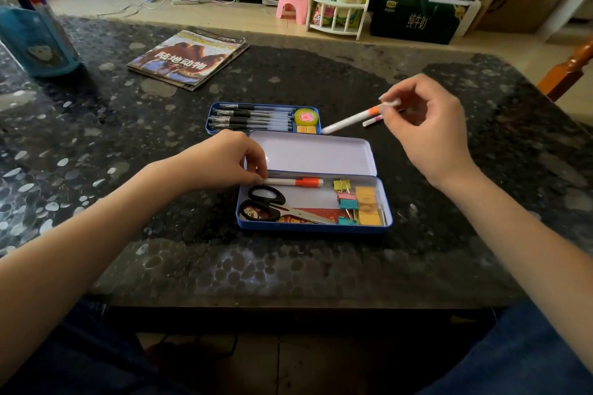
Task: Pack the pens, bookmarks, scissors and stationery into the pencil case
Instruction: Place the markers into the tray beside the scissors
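Note:
An open blue tin pencil case (386, 202) lies in the middle of the table with its lid (316, 154) tilted back. Inside are black-handled scissors (272, 205), coloured binder clips (346, 199), yellow blocks (367, 205), a red bookmark (308, 216) and a white pen with an orange band (295, 182). My left hand (224, 160) pinches the left end of that pen at the case's back wall. My right hand (426, 125) holds a second white-and-orange pen (349, 120) by its end above the table. A small white-and-pink pen (372, 121) lies beneath it.
Behind the case sits a blue inner tray (210, 119) with several black gel pens (253, 117), a tape roll (306, 117) and small yellow erasers (306, 129). A magazine (189, 58) lies at the back left, a blue pen holder (35, 42) at the far left.

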